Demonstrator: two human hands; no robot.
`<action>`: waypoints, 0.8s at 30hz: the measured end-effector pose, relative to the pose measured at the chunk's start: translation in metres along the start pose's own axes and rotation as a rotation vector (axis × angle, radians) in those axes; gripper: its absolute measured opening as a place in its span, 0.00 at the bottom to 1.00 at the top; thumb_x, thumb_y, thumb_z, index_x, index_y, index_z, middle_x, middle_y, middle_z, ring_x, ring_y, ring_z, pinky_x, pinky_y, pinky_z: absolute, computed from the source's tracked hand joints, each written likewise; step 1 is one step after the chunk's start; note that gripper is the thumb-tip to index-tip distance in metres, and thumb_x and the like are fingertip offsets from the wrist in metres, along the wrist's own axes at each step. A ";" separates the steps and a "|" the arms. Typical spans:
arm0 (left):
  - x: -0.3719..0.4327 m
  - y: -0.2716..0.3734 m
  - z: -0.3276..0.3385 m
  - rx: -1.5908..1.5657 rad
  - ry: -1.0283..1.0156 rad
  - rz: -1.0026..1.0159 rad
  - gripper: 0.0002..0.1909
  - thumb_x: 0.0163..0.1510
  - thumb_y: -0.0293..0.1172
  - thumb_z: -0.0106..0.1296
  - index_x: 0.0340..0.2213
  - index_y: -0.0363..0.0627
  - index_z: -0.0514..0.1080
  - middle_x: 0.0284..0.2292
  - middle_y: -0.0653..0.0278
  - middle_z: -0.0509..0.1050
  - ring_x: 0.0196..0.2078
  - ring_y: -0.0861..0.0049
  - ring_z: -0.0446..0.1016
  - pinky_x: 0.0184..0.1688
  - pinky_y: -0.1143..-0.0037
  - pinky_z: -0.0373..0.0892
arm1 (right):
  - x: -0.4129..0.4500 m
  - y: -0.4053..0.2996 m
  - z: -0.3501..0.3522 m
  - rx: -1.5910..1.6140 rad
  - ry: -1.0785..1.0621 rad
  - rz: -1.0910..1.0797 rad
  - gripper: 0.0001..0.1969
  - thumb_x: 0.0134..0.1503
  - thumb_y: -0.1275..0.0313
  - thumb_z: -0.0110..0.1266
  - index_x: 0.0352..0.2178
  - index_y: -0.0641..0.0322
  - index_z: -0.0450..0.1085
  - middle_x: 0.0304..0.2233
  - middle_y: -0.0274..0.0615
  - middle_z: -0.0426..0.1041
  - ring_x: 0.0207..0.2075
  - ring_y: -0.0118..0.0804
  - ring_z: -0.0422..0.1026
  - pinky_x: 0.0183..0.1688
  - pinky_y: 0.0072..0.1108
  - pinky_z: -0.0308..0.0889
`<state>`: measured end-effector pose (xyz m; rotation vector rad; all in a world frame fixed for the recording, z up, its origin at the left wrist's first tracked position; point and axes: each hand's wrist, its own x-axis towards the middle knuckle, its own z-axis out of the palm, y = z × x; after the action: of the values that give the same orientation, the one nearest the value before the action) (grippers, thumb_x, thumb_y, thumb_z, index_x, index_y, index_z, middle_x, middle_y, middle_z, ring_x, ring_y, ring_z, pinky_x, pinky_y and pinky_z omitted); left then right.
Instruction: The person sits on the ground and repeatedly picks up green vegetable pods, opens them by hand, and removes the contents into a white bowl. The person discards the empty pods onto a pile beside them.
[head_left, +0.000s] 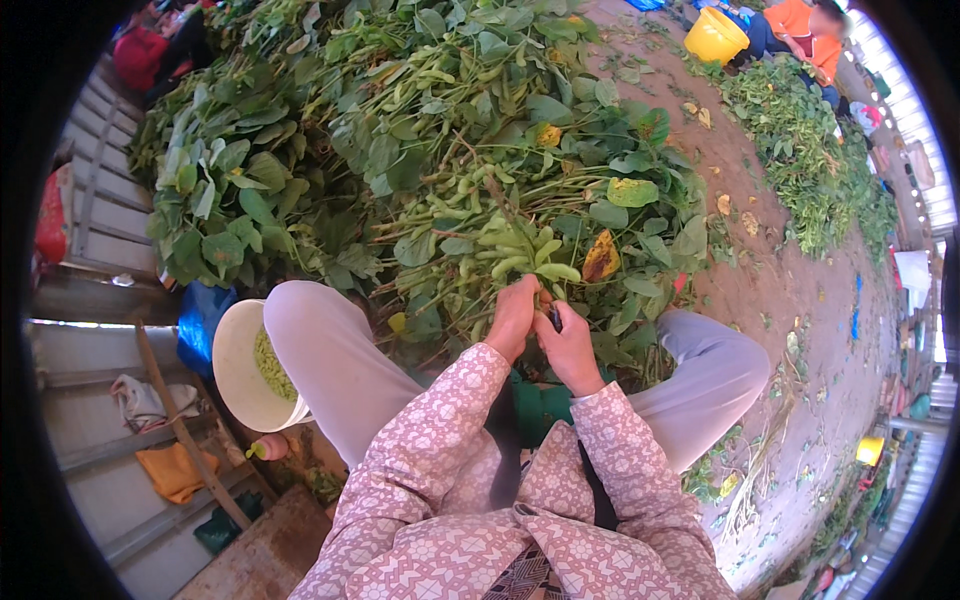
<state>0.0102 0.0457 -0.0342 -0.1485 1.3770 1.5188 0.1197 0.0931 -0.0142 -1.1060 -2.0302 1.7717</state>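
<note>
My left hand (516, 315) grips the stem end of a soybean plant, whose cluster of plump green pods (525, 249) points away from me. Against it, my right hand (568, 346) is closed around a small dark tool (555, 316), mostly hidden by the fingers; its kind cannot be made out. Both hands meet above my lap, between my bent knees. Directly beneath them is a green plastic container (538, 411), partly covered by my sleeves. A large heap of leafy soybean plants (420, 135) lies just beyond the hands.
Left of my knee stands a white bucket (238, 367) with green pods (274, 365) inside. A wooden pole (180, 431) leans at the left wall. On the right is a dirt floor (810, 330). Another person (806, 37) sits by a yellow bucket (715, 36) and more plants (810, 150).
</note>
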 end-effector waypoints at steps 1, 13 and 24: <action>0.004 -0.004 -0.001 -0.017 0.016 0.031 0.15 0.53 0.35 0.42 0.27 0.34 0.70 0.24 0.61 0.70 0.22 0.75 0.67 0.23 0.74 0.63 | 0.000 -0.002 0.004 -0.061 0.035 -0.036 0.15 0.55 0.63 0.55 0.29 0.68 0.67 0.21 0.45 0.70 0.20 0.34 0.69 0.25 0.25 0.62; 0.012 -0.006 0.001 -0.093 0.036 0.016 0.12 0.53 0.28 0.39 0.26 0.31 0.69 0.21 0.58 0.70 0.18 0.75 0.65 0.20 0.75 0.61 | 0.003 0.001 0.011 -0.252 0.158 -0.088 0.18 0.50 0.63 0.60 0.30 0.71 0.68 0.22 0.49 0.70 0.22 0.40 0.66 0.29 0.28 0.65; 0.003 -0.003 -0.002 -0.194 -0.118 -0.008 0.14 0.48 0.18 0.37 0.36 0.32 0.69 0.25 0.63 0.68 0.23 0.78 0.66 0.21 0.80 0.60 | 0.002 -0.007 -0.005 0.067 0.146 0.037 0.16 0.50 0.65 0.61 0.24 0.65 0.64 0.19 0.30 0.64 0.22 0.21 0.61 0.25 0.19 0.59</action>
<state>0.0096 0.0459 -0.0387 -0.1818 1.1344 1.6274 0.1191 0.0983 -0.0073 -1.2215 -1.8636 1.7085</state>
